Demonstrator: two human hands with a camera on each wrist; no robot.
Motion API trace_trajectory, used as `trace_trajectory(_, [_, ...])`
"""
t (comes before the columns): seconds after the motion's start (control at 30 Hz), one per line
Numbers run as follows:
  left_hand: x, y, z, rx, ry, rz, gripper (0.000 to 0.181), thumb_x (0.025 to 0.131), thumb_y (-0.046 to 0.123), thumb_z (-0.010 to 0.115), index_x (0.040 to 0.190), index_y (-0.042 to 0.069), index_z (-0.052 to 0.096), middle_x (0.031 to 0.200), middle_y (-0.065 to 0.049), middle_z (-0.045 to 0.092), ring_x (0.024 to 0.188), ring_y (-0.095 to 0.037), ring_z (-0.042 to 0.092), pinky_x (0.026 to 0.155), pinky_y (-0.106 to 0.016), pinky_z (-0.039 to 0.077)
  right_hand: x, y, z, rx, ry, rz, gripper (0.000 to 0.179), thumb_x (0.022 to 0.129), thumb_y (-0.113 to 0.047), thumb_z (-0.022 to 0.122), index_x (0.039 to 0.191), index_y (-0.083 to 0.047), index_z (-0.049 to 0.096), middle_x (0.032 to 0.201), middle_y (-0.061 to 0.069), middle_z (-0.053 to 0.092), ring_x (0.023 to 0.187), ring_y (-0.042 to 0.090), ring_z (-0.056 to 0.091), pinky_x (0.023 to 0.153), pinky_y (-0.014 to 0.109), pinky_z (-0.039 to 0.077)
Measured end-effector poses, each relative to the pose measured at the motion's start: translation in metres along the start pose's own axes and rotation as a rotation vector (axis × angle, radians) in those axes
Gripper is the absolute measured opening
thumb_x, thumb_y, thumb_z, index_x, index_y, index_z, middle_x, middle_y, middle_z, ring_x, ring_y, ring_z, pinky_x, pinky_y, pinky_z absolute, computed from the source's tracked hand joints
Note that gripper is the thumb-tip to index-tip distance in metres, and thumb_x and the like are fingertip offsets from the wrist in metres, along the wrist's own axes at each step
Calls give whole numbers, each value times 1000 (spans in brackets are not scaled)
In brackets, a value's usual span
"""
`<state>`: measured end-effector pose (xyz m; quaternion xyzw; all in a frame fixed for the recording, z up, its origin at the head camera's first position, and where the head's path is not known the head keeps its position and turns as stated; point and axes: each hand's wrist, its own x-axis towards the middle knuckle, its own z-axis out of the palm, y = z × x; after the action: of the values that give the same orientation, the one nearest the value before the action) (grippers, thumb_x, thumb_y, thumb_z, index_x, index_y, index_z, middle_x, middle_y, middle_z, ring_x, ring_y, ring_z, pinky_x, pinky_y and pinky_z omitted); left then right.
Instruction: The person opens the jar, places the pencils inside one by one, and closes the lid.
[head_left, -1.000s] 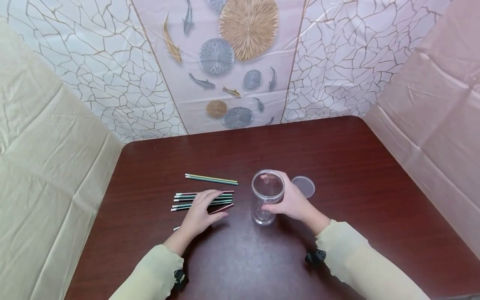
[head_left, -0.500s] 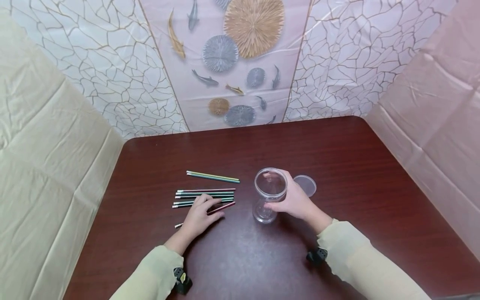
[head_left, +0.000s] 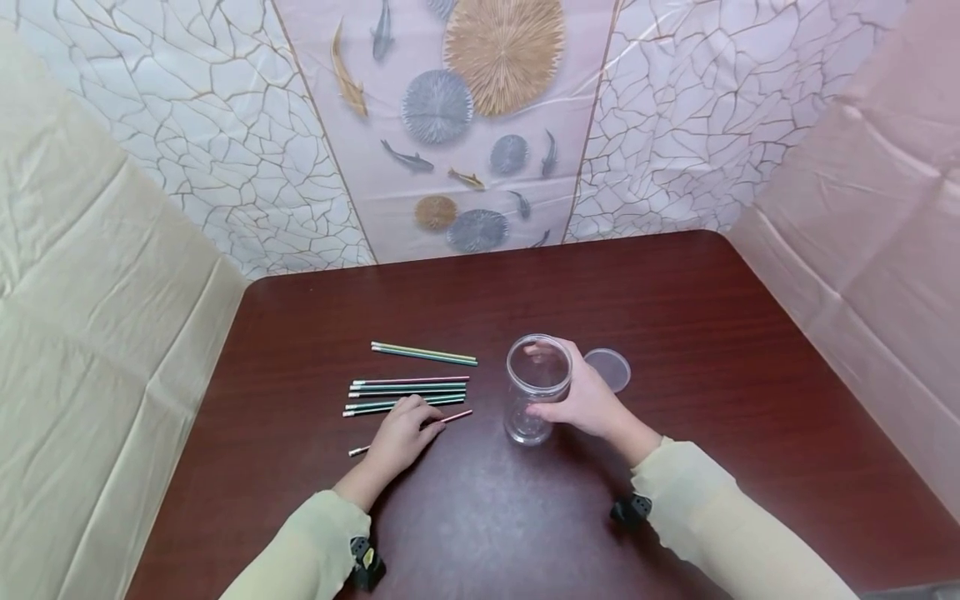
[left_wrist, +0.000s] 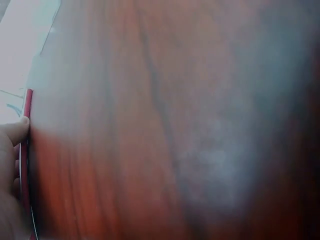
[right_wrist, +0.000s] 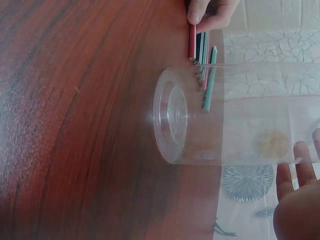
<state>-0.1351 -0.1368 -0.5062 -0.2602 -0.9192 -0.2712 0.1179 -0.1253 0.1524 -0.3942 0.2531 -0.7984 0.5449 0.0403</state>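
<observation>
My left hand pinches a red pencil near its right part, between thumb and fingers. The pencil lies slanted low over the table, its middle hidden by the hand. In the left wrist view the thumb presses on that same pencil. My right hand grips a clear plastic jar from the right side. The jar is upright and uncapped, with nothing visible inside. Just beyond the left hand, several dark green and red pencils lie side by side, eraser ends to the left.
Farther back lie a yellow pencil and a teal pencil, close together. A round translucent lid rests flat to the right of the jar. The dark red wooden table is bordered by patterned and beige cloth hangings.
My left fingers have come down and closed on the red pencil, whose right tip has shifted slightly. The right hand keeps its grip on the jar with little movement.
</observation>
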Motion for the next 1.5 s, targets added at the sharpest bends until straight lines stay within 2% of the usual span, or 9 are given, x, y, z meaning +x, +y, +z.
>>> trace_trajectory(0.23, [7,15,-9,39,50,68,7,79,16,75,82,17,69,82,7,60,82,-15,55,78,-32,44,-1,1,0,19,-7,15,78,63,3,82,126,8,37,120,22,57,112,34,52,96,27,39])
trace_trajectory(0.43, [17,37,-22,-104,107,21,7,82,12,71,87,14,68,83,6,65,81,-12,58,72,-31,47,-2,3,-1,-5,-1,1,79,62,3,83,126,9,37,119,22,57,111,35,52,96,26,38])
trace_trajectory(0.57, [22,46,-29,-237,207,1,9,85,11,69,93,8,67,83,4,64,76,-10,58,66,-27,48,-2,21,1,-12,4,-10,82,61,1,84,128,5,37,120,20,57,112,33,53,96,24,37])
trace_trajectory(0.67, [28,56,-42,-344,261,-68,14,86,11,67,100,5,68,85,1,65,76,-11,58,66,-27,47,-2,35,2,-15,7,-5,83,61,-2,85,129,1,37,122,15,58,113,28,53,96,22,37])
trace_trajectory(0.8, [39,74,-69,-531,305,-239,16,86,9,67,100,2,70,88,-4,68,78,-9,60,67,-25,48,-4,40,2,-15,12,-12,82,62,-7,86,129,-3,38,122,10,59,113,23,53,96,23,37])
trace_trajectory(0.9, [48,88,-90,-704,393,-288,15,85,4,67,98,-3,67,86,-4,70,76,-10,62,68,-22,49,-5,41,2,-17,15,-13,82,63,-10,86,129,-5,39,121,8,59,113,21,53,96,23,37])
trace_trajectory(1.2, [69,121,-144,-1053,640,-92,10,86,-3,63,96,-5,64,84,-5,70,78,-18,67,76,-28,52,-7,40,1,-24,13,0,82,63,-12,86,129,-4,39,122,8,59,112,21,54,96,25,37])
trace_trajectory(1.37, [79,134,-154,-1225,687,24,12,86,-8,60,93,1,65,85,-10,69,79,-22,68,79,-32,52,-8,42,1,-28,14,17,83,62,-13,86,129,-5,39,121,8,59,111,19,54,96,26,38])
trace_trajectory(1.5, [85,141,-152,-1260,679,72,12,86,-8,59,95,0,59,87,-12,69,81,-24,68,78,-32,53,-8,41,1,-55,18,33,84,61,-15,87,129,-6,39,120,5,59,109,17,55,95,31,40])
